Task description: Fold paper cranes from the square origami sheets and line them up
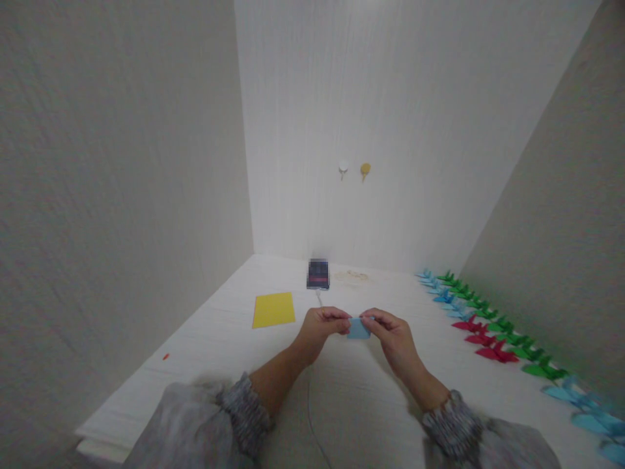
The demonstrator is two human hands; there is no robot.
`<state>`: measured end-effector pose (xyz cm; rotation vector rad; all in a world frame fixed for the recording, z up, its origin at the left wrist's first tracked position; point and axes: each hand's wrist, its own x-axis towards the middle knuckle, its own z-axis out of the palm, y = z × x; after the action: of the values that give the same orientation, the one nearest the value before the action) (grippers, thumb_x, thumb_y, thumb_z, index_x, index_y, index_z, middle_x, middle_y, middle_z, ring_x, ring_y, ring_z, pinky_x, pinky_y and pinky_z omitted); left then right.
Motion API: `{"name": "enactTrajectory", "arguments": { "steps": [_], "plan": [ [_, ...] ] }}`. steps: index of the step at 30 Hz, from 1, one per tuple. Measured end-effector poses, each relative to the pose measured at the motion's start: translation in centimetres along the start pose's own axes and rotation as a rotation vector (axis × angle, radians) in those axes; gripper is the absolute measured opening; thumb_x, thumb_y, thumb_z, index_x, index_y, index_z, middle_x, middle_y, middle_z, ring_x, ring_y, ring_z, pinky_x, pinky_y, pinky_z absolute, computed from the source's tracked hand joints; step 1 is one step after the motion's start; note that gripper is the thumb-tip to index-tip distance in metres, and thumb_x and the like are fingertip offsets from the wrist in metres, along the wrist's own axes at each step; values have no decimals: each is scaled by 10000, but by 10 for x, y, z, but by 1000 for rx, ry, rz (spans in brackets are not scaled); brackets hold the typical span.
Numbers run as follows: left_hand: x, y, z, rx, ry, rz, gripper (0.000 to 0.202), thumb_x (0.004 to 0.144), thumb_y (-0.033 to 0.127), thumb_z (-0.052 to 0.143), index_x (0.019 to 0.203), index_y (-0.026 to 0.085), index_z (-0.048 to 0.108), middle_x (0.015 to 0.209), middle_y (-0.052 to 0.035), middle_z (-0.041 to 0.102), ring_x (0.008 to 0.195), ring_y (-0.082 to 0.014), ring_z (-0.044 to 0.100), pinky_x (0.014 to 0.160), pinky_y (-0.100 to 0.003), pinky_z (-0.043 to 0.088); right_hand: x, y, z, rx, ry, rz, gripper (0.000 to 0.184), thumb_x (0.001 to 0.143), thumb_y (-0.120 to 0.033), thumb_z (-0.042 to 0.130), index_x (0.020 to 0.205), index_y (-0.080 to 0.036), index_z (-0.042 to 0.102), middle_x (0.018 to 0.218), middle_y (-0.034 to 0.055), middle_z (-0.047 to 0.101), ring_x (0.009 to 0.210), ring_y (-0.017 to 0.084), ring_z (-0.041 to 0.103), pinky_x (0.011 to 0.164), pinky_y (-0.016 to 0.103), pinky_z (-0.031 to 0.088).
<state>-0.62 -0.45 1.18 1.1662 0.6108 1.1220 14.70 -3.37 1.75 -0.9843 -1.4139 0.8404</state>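
Left hand (317, 329) and right hand (396, 337) each pinched one end of the light-blue paper (359, 330) over the desk (215, 352); yellow paper (274, 310) lay to the left, folded figures (498, 353) to the right.

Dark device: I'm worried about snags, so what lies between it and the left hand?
A pale cable, in the head view: it runs from the device toward the left hand, which grips the blue paper.
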Motion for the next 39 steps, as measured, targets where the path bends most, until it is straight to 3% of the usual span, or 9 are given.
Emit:
{"name": "enactTrajectory", "arguments": {
  "steps": [12, 24, 33, 39],
  "plan": [
    [-2, 4, 0, 55, 26, 38, 183, 567, 273, 648, 630, 108, 602, 501, 2, 551, 492, -86, 481, 545, -216, 384, -3, -9, 1, -75, -40, -8, 180, 696, -332, 551, 691, -162, 610, 654, 19, 582, 627, 136, 506, 585, 239, 399],
    [1, -2, -1, 265, 48, 62, 233, 568, 338, 639, 653, 124, 605, 504, 5, 549, 436, -71, 455, 451, -190, 370, -1, -3, 3, -161, -8, -1, 188, 683, -349, 559, 694, -181, 642, 658, 15, 615, 635, 150, 542, 581, 246, 421],
    [1, -1, 0, 323, 99, 118, 179, 584, 307, 624, 627, 134, 611, 539, -10, 573, 481, -92, 485, 487, -205, 398, 3, 7, 1, -68, 114, 96, 212, 626, -350, 615, 736, -177, 668, 753, 56, 667, 726, 198, 580, 701, 333, 440],
    [1, -2, 1, 339, 84, 118, 183, 600, 314, 606, 642, 136, 610, 550, -11, 573, 492, -97, 497, 502, -212, 403, 4, 8, 0, -95, 147, 86, 201, 631, -357, 610, 679, -168, 661, 661, 39, 652, 646, 178, 562, 631, 296, 429]
  ]
}}
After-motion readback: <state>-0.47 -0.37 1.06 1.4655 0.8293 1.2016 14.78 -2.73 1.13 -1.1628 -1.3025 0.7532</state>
